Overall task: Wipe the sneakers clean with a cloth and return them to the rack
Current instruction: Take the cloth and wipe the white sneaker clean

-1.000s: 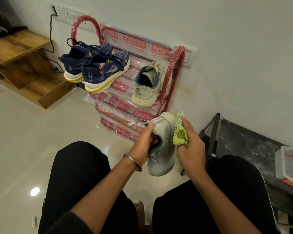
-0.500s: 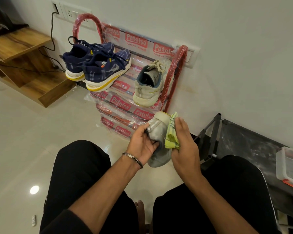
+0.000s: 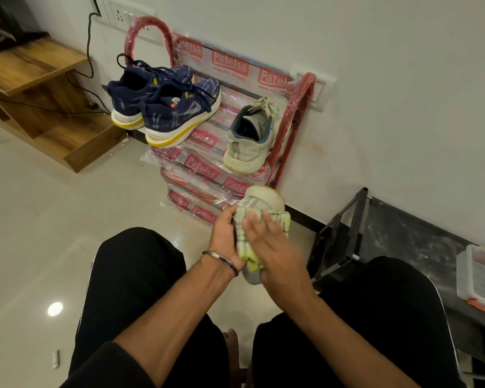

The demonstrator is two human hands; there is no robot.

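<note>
A seated person holds a pale sneaker (image 3: 266,198) just in front of the foot of a red shoe rack (image 3: 294,121). The left hand (image 3: 226,238) grips the sneaker's side, fingers curled round it. The right hand (image 3: 275,247) presses a yellow-green cloth (image 3: 247,242) flat against the sneaker, fingers straight and spread. On the rack sit the matching pale sneaker (image 3: 249,141) and two navy sneakers (image 3: 165,105).

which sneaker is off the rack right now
The pale grey sneaker in the left hand, under the yellow-green cloth. The two navy sneakers and the other pale sneaker sit on the red rack.
</note>
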